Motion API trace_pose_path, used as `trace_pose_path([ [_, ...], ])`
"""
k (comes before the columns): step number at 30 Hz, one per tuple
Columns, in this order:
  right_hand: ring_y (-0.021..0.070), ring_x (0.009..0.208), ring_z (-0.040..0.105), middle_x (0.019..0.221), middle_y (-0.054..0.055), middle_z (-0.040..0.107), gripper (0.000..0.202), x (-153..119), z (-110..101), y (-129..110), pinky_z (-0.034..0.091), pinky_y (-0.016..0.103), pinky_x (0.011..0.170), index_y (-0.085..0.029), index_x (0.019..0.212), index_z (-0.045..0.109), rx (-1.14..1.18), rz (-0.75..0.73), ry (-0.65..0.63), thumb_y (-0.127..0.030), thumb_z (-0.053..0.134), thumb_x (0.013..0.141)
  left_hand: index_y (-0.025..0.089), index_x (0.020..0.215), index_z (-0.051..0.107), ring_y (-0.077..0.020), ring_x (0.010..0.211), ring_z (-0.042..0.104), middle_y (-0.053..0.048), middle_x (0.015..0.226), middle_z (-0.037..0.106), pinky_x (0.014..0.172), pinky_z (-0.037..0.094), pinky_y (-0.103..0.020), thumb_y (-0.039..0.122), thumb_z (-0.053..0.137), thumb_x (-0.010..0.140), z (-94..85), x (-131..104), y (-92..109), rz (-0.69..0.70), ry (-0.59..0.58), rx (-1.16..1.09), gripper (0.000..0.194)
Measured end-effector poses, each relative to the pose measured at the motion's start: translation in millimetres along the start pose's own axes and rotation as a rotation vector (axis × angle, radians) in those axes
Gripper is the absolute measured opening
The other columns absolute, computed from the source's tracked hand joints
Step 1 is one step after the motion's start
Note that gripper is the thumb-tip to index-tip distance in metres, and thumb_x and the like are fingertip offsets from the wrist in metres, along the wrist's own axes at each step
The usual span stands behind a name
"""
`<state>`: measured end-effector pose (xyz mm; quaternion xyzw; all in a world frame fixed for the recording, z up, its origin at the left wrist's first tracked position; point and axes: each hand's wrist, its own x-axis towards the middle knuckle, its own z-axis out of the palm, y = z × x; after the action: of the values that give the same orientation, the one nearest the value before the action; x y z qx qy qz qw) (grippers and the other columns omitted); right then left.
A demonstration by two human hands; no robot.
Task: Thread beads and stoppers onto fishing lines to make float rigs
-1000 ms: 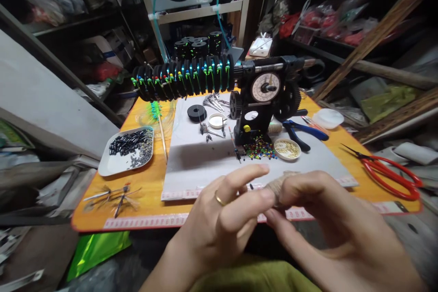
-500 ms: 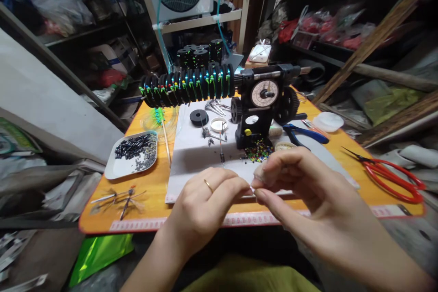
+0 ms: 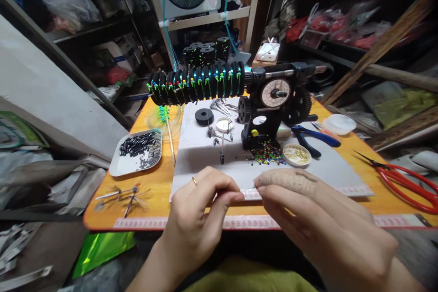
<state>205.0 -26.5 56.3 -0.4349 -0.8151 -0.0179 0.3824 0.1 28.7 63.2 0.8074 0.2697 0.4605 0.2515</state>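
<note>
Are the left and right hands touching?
Apart. The head view shows a clear gap between the left hand and the right hand, with the board visible between them.

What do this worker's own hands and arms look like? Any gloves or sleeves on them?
No gloves; the visible forearms show no sleeves. The left hand wears a slim, gold-coloured ring. On the right hand, a beige, ridged wrap with a dark streak covers one of the fingers.
</note>
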Motion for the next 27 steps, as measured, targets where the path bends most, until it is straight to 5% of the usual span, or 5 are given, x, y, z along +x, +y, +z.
trace_pose_path([
  [8, 0.0181, 0.079, 0.075, 0.093, 0.001, 0.076, 0.017, 0.2, -2.0, -1.1, 0.061, 0.026, 0.074, -0.026, 0.089, 0.061, 0.009, 0.247, -0.005, -0.009, 0.063, 0.085, 0.014, 0.089, 0.065, -0.0128, 0.072, 0.063, -0.004, 0.078, 0.067, 0.064, 0.052, -0.021, 0.004, 0.063, 0.088, 2.6, 5.1, -11.5, 0.061, -0.027, 0.058, 0.01],
  [14, 0.0224, 0.095, 0.072, 0.097, 0.004, 0.075, 0.025, -4.7, 5.2, 11.6, 0.06, 0.036, 0.089, -0.026, 0.106, 0.061, -0.043, 0.081, 0.026, -0.007, 0.056, 0.09, 0.014, 0.088, 0.064, -0.0111, 0.069, 0.057, -0.002, 0.078, 0.063, 0.061, 0.048, -0.022, 0.004, 0.062, 0.088, 7.1, 10.0, -14.3, 0.003, -0.054, 0.053, 0.01],
  [19, 0.0277, 0.117, 0.063, 0.098, 0.013, 0.072, 0.03, 3.7, 8.9, 16.1, 0.054, 0.042, 0.101, -0.008, 0.124, 0.055, 0.0, -0.196, -0.031, -0.005, 0.043, 0.096, 0.013, 0.084, 0.062, -0.0108, 0.067, 0.053, -0.002, 0.075, 0.059, 0.061, 0.044, -0.023, 0.003, 0.061, 0.086, 11.0, 14.8, -2.4, -0.056, -0.115, 0.063, 0.01],
  [23, 0.0208, 0.11, 0.067, 0.111, 0.009, 0.071, 0.04, 4.0, 10.5, 16.2, 0.056, 0.033, 0.096, -0.019, 0.134, 0.048, 0.124, -0.092, -0.104, -0.006, 0.048, 0.096, 0.012, 0.088, 0.065, -0.01, 0.068, 0.056, -0.002, 0.078, 0.063, 0.063, 0.046, -0.021, 0.003, 0.062, 0.086, 11.0, 15.6, 1.0, -0.085, -0.122, -0.017, 0.01],
  [27, 0.016, 0.106, 0.068, 0.112, 0.004, 0.07, 0.047, 0.6, 9.6, 13.5, 0.055, 0.025, 0.093, -0.023, 0.132, 0.048, 0.212, 0.013, -0.013, -0.002, 0.055, 0.091, 0.012, 0.091, 0.069, -0.0103, 0.072, 0.062, -0.003, 0.08, 0.068, 0.067, 0.049, -0.02, 0.006, 0.066, 0.086, 10.2, 14.6, 0.1, -0.109, -0.084, -0.085, 0.008],
])
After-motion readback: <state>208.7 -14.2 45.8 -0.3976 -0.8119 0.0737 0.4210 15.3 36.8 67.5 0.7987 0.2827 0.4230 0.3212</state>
